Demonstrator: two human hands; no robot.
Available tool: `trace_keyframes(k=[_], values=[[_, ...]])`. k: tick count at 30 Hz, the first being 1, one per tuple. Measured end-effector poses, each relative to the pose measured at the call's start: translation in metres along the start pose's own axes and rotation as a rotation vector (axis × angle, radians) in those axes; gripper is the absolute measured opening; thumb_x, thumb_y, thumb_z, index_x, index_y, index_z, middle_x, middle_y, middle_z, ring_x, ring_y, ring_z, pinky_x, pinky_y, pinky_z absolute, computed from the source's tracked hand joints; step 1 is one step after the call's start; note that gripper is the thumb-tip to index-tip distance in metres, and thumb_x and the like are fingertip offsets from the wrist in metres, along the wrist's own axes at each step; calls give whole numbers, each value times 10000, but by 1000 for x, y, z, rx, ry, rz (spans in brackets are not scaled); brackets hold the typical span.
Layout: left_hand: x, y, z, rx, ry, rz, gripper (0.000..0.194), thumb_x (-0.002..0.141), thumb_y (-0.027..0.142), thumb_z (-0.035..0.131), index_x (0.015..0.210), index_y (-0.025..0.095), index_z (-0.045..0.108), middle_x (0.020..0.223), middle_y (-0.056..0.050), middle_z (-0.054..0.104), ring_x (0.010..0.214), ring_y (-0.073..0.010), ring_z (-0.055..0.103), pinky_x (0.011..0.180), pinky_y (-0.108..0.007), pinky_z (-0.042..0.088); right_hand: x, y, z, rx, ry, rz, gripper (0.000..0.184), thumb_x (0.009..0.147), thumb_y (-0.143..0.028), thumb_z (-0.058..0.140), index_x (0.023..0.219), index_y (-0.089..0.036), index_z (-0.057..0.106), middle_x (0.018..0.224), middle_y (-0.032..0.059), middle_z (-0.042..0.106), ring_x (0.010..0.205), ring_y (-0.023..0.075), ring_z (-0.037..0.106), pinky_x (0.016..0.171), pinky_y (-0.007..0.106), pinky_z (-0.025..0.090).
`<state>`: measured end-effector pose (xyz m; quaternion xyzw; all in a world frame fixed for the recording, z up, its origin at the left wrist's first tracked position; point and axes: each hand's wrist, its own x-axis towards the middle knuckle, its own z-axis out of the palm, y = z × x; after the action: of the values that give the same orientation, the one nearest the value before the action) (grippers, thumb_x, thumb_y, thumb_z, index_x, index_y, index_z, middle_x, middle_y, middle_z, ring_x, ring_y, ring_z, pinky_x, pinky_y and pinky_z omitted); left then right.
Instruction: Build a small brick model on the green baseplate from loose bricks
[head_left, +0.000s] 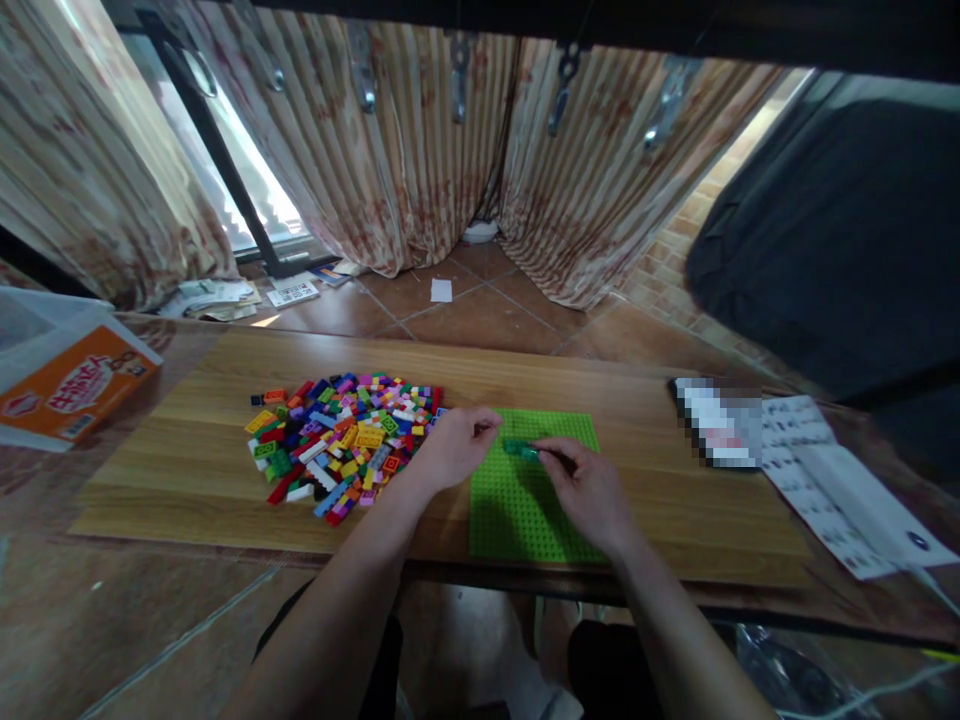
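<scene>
A bright green studded baseplate [517,510] lies on a wooden board [187,480]. My right hand [589,490] rests over the plate and pinches a small dark green brick [520,449] against its upper part. My left hand [454,445] sits curled at the plate's left edge, its fingertips close to the same brick; whether it holds anything is hidden. A pile of small bricks in many colours [341,440] lies just left of my left hand.
An orange printed box [71,395] stands at the board's far left. A dark flat object [716,420] and a printed paper sheet [832,490] lie at the right. Curtains, floor tiles and scattered papers are beyond the table.
</scene>
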<state>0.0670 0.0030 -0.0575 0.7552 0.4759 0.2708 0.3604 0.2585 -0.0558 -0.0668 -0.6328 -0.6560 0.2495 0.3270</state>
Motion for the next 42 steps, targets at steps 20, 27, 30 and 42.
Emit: trace_keyframes(k=[20,27,30,42], values=[[2,9,10,96,-54,10,234,857,126,478,894,148,709,800,-30,717,689,-138,618,644,-233,449,8,42,-37,24,-20,164,254,797,-349,560,873,-189,742,763,45,738,667,187,672,639,304,503],[3,8,13,115,-42,12,231,854,142,488,920,156,708,837,-34,729,702,-142,625,661,-238,460,5,43,-38,105,-107,203,216,807,-310,562,863,-195,735,741,29,738,633,185,695,576,283,518],[3,9,13,117,-47,10,232,858,152,486,918,163,710,826,-30,730,701,-146,629,672,-243,470,5,40,-39,97,-106,179,209,800,-286,559,852,-195,740,730,24,742,635,186,693,597,293,526],[3,11,14,145,-61,1,240,860,149,480,910,163,714,797,-30,718,687,-147,618,690,-250,467,3,38,-37,60,-183,102,212,802,-257,575,919,-200,742,866,35,761,775,199,696,736,336,530]])
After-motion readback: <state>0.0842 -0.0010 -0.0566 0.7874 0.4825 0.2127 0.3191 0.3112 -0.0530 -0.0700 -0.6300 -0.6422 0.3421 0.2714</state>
